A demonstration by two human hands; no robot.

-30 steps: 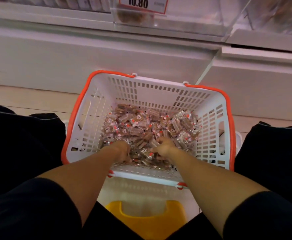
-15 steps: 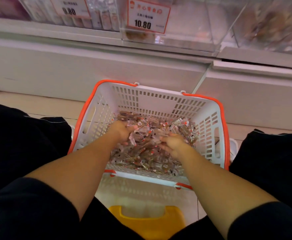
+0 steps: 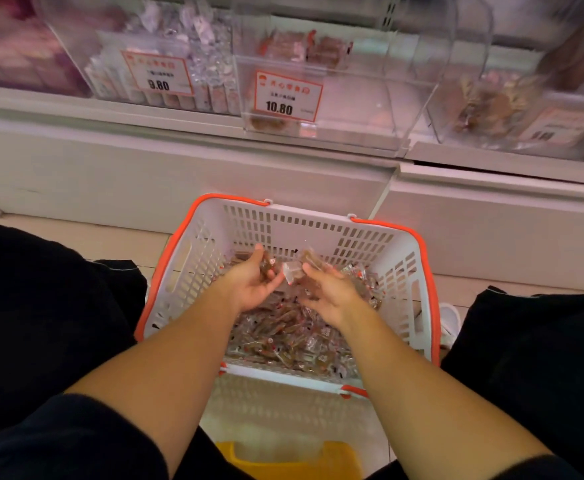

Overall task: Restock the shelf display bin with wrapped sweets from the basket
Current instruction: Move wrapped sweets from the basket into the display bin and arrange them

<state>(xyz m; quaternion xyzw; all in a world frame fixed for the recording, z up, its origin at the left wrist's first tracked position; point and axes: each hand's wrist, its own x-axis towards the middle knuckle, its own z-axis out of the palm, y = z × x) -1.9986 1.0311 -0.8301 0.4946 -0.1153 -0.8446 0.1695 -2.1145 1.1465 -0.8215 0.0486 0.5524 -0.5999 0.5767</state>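
Observation:
A white basket with an orange rim (image 3: 318, 230) stands on the floor between my knees, holding a heap of brown wrapped sweets (image 3: 283, 334). My left hand (image 3: 249, 282) and my right hand (image 3: 332, 292) are raised together above the heap, palms cupped toward each other, scooping up a bunch of sweets between them. Above, on the shelf, a clear display bin (image 3: 352, 109) with a 10.80 price tag (image 3: 285, 97) holds only a few brown sweets at its back and front corner.
A clear bin with a 9.80 tag (image 3: 159, 76) stands left of the target bin, and another clear bin of brown snacks (image 3: 491, 105) stands right. A white shelf base (image 3: 179, 168) runs below. A yellow stool (image 3: 290, 459) sits under me. My dark-clothed knees flank the basket.
Both hands have come up out of the heap with a scoop of sweets and moved toward the far side of the basket. My view has tilted up, showing the shelf bins.

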